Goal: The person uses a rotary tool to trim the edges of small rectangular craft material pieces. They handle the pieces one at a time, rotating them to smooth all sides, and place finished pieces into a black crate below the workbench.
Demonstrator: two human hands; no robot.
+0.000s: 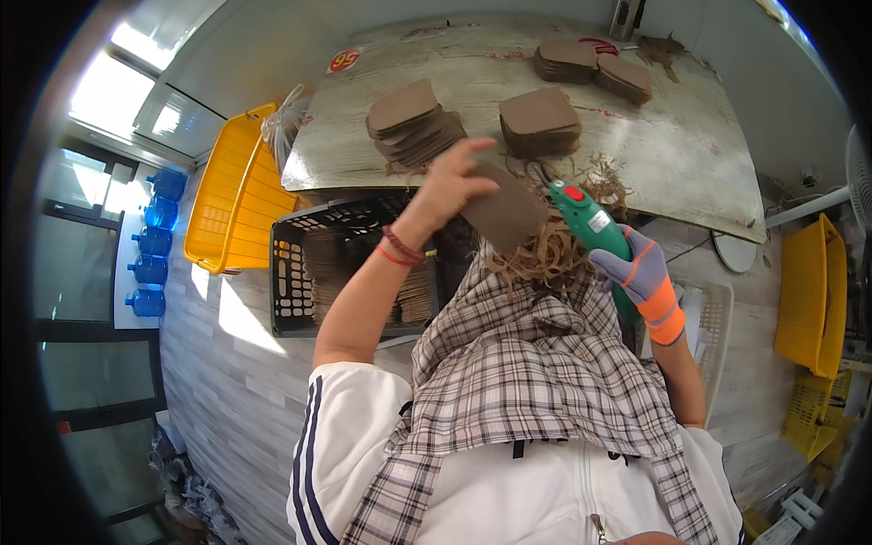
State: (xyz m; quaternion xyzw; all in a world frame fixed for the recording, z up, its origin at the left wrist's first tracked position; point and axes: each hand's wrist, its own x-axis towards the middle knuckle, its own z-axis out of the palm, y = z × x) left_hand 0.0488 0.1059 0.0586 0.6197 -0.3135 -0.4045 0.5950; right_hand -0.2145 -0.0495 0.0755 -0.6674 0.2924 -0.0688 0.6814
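My left hand (445, 189) is bare, with its thumb over the edge of a flat brown panel with rounded corners (509, 207). The panel is tilted and slightly blurred above my lap. In a grey and orange glove, my right hand (643, 277) wraps round a green handheld power tool (590, 222) with a red button. The tool's dark tip points up and left, close to the panel's right edge. Curly brown trimmings (545, 254) lie over the plaid apron (527, 363) beneath the panel and on the table's near edge.
Stacks of brown panels (413, 123) (540, 123) (595, 68) stand on the worn table (672, 163). A black crate (291, 272) at my left holds more panels. Yellow baskets (232, 195) (804, 295) flank me, and a white basket (722, 318) is by my right arm.
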